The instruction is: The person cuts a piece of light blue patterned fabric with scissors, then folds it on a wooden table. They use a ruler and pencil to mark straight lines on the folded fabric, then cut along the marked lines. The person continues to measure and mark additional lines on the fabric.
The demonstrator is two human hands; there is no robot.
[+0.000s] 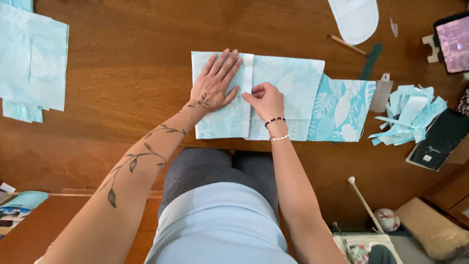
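While both hands work at the centre of the frame, a folded pale-blue leaf-print fabric panel point(288, 80) lies flat on the wooden counter point(127, 58), close to its near edge. The left hand point(215, 83) rests palm down on the left part of the panel, fingers extended and slightly spread; it grips nothing and only presses the cloth flat. The right hand point(266, 100) sits just to the right of it, fingers curled, with thumb and forefinger pinching the edge of a narrow white folded strip point(248, 73) that runs vertically across the panel. A brighter blue printed fabric piece point(342, 110) protrudes from beneath the right side of the panel.

At the upper left of the frame lies a second stack of pale-blue fabric pieces point(31, 58), well apart from the hands. At the right, a pile of fabric offcuts point(408, 117) lies beside a black booklet point(439, 139). At the upper right are a white oval fabric piece point(354, 19), a wooden-handled tool point(347, 45) and a tablet point(454, 44) on a stand.
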